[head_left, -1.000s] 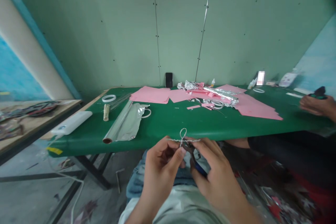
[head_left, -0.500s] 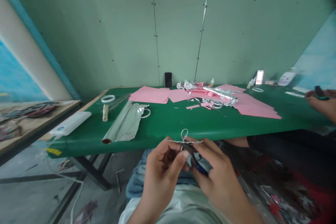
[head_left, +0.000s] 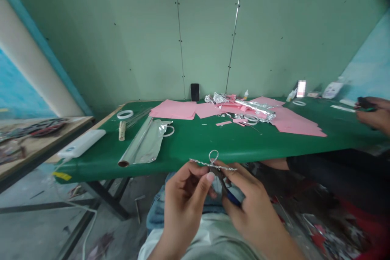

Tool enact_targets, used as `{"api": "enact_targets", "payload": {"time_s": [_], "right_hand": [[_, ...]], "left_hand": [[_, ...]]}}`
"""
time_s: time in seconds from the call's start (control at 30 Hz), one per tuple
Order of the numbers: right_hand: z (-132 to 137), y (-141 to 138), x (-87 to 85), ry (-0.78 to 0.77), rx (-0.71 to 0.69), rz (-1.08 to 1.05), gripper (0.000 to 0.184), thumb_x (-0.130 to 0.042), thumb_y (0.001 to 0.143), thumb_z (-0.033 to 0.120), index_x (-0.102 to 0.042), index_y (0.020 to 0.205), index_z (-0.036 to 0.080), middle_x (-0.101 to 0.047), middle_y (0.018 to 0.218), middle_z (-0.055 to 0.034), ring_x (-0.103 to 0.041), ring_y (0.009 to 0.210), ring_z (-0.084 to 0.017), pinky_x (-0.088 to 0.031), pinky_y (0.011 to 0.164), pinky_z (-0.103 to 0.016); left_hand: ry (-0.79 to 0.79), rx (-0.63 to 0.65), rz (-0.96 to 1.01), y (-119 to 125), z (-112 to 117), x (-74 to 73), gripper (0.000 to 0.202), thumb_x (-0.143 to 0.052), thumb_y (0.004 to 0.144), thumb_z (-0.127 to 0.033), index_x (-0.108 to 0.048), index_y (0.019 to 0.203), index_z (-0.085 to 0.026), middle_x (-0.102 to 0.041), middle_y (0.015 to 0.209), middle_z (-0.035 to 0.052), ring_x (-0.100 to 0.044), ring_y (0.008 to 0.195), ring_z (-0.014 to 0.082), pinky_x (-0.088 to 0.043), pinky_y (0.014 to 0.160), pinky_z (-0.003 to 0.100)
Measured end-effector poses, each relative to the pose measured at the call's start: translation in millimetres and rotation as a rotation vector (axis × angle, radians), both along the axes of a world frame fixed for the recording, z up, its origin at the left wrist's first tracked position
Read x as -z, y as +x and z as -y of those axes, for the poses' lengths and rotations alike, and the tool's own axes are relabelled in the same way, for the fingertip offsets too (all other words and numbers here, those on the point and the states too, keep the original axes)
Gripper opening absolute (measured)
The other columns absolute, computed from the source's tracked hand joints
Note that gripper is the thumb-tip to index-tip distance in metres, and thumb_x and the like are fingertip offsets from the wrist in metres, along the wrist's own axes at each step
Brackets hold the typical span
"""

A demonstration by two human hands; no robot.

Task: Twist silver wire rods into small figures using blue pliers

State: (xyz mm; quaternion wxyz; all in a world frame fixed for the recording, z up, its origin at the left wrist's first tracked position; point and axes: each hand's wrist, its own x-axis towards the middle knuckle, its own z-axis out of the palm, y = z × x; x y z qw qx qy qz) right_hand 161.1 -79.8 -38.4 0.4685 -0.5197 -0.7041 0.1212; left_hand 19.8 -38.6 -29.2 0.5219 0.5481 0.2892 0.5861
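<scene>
In front of my lap, at the table's near edge, is a twisted wire figure (head_left: 212, 164) covered in silver foil, with a round loop on top and two arms stretched sideways. My left hand (head_left: 184, 197) pinches it between thumb and fingers just below the loop. Pliers (head_left: 227, 191) with blue handles are gripped in my right hand (head_left: 254, 197). Their dark jaws meet the figure under the crossing of its wires; my fingers partly hide the jaw tips.
Pink paper sheets (head_left: 173, 109) and crumpled foil (head_left: 258, 107) lie on the green table (head_left: 189, 142). A foil roll (head_left: 135, 143), a tape ring (head_left: 125, 114) and a white power strip (head_left: 82, 143) are at left. At far right, a co-worker's hands (head_left: 376, 115) hold a dark tool.
The wire figure has tilted, its left arm rising and its right arm dipping. My left hand has shifted slightly left. The co-worker's hands and tool have moved at far right.
</scene>
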Motion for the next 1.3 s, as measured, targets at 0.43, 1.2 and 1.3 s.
{"api": "enact_targets", "payload": {"time_s": [0.43,1.2,1.3], "right_hand": [[0.5,1.2,2.2,0.085,0.006,0.015,0.068,-0.052,0.074,0.004,-0.053,0.137,0.029,-0.065,0.113,-0.0056,-0.062,0.110,-0.021,-0.052,0.096,-0.032],[-11.0,11.3,7.0,0.056,-0.148,-0.097,0.065,-0.053,0.074,-0.001,-0.061,0.130,0.030,-0.068,0.121,-0.0025,-0.063,0.113,-0.018,-0.048,0.100,-0.028],[-11.6,11.3,7.5,-0.003,-0.231,-0.152,0.062,-0.054,0.073,-0.002,-0.065,0.127,0.028,-0.069,0.123,-0.0029,-0.063,0.116,-0.019,-0.047,0.103,-0.030]], "left_hand": [[0.041,-0.237,-0.138,1.9,10.5,-7.9,0.008,-0.076,0.075,-0.020,-0.069,0.071,-0.020,-0.064,0.069,0.0001,-0.063,0.062,0.0140,-0.052,0.060,0.022],[-0.003,0.175,-0.123,-14.8,-17.7,-5.9,0.022,-0.072,0.084,-0.034,-0.071,0.100,-0.019,-0.069,0.089,0.0045,-0.064,0.080,0.0146,-0.051,0.071,0.020],[-0.071,0.408,-0.170,-18.6,-26.5,-3.8,0.025,-0.072,0.083,-0.038,-0.073,0.098,-0.018,-0.070,0.096,0.0077,-0.064,0.091,0.0195,-0.051,0.082,0.026]]}}
